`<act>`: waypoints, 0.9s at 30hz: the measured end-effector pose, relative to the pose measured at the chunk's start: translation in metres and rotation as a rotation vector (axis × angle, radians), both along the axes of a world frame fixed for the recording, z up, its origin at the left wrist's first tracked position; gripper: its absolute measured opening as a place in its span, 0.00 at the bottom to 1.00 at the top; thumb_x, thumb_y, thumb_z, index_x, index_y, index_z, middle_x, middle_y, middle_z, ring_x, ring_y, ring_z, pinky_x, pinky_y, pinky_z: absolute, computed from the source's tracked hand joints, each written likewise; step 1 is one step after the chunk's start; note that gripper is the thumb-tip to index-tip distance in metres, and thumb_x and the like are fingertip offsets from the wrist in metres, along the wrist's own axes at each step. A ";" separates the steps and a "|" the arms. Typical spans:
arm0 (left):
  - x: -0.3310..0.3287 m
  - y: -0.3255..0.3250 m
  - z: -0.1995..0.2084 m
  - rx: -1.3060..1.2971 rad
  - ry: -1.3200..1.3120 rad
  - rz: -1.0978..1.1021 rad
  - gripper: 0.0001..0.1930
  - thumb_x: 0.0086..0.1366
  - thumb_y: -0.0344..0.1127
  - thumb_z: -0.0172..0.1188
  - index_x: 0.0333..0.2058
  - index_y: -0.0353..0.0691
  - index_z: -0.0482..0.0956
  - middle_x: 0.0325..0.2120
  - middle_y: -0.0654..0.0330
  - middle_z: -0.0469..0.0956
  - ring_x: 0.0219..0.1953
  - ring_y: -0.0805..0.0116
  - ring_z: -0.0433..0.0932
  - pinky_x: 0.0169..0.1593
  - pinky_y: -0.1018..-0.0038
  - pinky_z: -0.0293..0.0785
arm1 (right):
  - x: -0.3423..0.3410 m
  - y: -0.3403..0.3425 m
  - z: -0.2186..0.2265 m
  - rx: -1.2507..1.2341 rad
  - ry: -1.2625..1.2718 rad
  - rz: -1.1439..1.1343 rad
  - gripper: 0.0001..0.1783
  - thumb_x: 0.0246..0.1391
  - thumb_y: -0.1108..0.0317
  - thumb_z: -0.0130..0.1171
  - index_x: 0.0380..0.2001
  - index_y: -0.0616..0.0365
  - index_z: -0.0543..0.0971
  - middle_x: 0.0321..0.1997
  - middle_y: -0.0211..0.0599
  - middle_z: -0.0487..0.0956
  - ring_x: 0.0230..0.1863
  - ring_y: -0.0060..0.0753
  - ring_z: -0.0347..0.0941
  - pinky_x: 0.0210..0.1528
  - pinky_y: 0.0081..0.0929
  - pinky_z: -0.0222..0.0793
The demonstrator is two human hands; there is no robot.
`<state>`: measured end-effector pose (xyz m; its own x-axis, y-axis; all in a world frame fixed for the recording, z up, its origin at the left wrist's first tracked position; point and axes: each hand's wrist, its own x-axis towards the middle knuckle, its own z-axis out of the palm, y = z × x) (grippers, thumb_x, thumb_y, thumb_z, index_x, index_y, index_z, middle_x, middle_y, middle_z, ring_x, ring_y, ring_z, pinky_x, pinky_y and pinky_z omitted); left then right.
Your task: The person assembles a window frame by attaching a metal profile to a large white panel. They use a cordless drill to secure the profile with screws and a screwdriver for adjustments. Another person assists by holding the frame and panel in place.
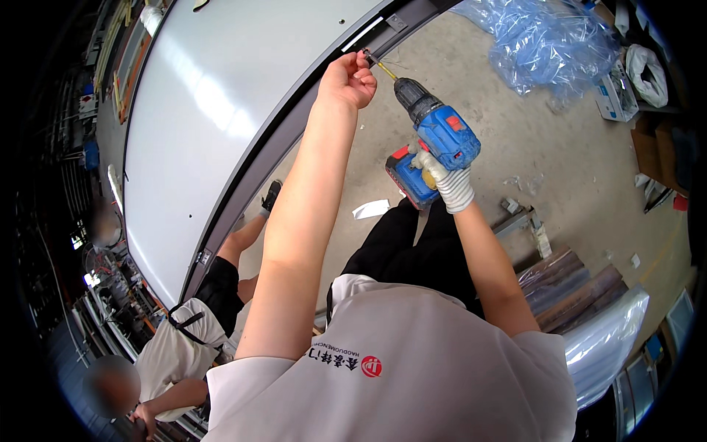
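My right hand [451, 183], in a white knit glove, grips a blue and black cordless drill [451, 136] with a red and blue battery at its base. A long gold-coloured bit [385, 70] runs from its chuck toward the dark edge of a large grey panel [221, 81]. At the bit's tip my bare left hand [348, 81] has its fingers pinched together beside that edge. Whatever small thing lies between those fingertips is too small to name. A metal plate [397, 23] is set in the edge just beyond them.
Another person [188, 331] stands by the panel's near left end. Crumpled blue plastic film [549, 48] lies on the floor at the far right, near a white bag [646, 76] and boxes. Wrapped lengths of material [567, 287] lie at my right; a white paper scrap [370, 209] lies near my legs.
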<state>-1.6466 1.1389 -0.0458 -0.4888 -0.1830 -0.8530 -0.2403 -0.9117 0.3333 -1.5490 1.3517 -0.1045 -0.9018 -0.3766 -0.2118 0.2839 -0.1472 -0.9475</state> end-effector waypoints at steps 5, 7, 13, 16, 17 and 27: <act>-0.009 -0.011 0.000 -0.018 0.054 0.029 0.08 0.61 0.29 0.46 0.28 0.32 0.72 0.17 0.63 0.71 0.14 0.77 0.58 0.20 0.82 0.59 | -0.009 -0.016 -0.016 -0.042 -0.093 0.005 0.10 0.42 0.69 0.60 0.32 0.57 0.76 0.29 0.30 0.78 0.30 0.27 0.74 0.36 0.26 0.70; -0.008 -0.012 0.000 -0.048 0.049 0.025 0.08 0.61 0.29 0.46 0.28 0.32 0.72 0.18 0.62 0.71 0.15 0.77 0.61 0.21 0.81 0.62 | -0.011 -0.019 -0.024 -0.029 -0.020 0.035 0.10 0.43 0.72 0.58 0.33 0.57 0.76 0.29 0.31 0.77 0.31 0.28 0.74 0.37 0.27 0.70; 0.005 -0.006 0.002 -0.370 0.077 -0.084 0.08 0.61 0.28 0.49 0.32 0.30 0.74 0.23 0.58 0.76 0.20 0.73 0.69 0.25 0.75 0.70 | -0.007 -0.029 -0.055 -0.004 0.083 0.082 0.10 0.46 0.71 0.56 0.35 0.55 0.76 0.34 0.32 0.78 0.35 0.30 0.74 0.41 0.29 0.71; 0.017 -0.005 0.012 -0.704 0.115 -0.318 0.10 0.58 0.29 0.56 0.37 0.31 0.77 0.26 0.58 0.76 0.23 0.72 0.71 0.29 0.74 0.72 | -0.009 -0.031 -0.068 0.156 0.301 0.133 0.11 0.46 0.71 0.56 0.36 0.55 0.76 0.35 0.32 0.78 0.37 0.31 0.74 0.43 0.29 0.70; 0.019 -0.009 0.010 -1.095 0.112 -0.380 0.10 0.57 0.30 0.58 0.38 0.32 0.78 0.28 0.58 0.76 0.25 0.71 0.72 0.31 0.75 0.72 | -0.009 -0.032 -0.072 0.165 0.358 0.134 0.11 0.46 0.71 0.56 0.36 0.55 0.76 0.35 0.32 0.78 0.37 0.31 0.74 0.43 0.29 0.70; 0.005 -0.029 -0.007 -2.230 0.107 -0.716 0.12 0.49 0.33 0.66 0.33 0.36 0.79 0.30 0.58 0.76 0.36 0.57 0.72 0.42 0.67 0.70 | -0.013 -0.030 -0.029 -0.533 -0.538 0.019 0.15 0.44 0.73 0.55 0.39 0.59 0.71 0.32 0.38 0.75 0.27 0.26 0.72 0.36 0.27 0.72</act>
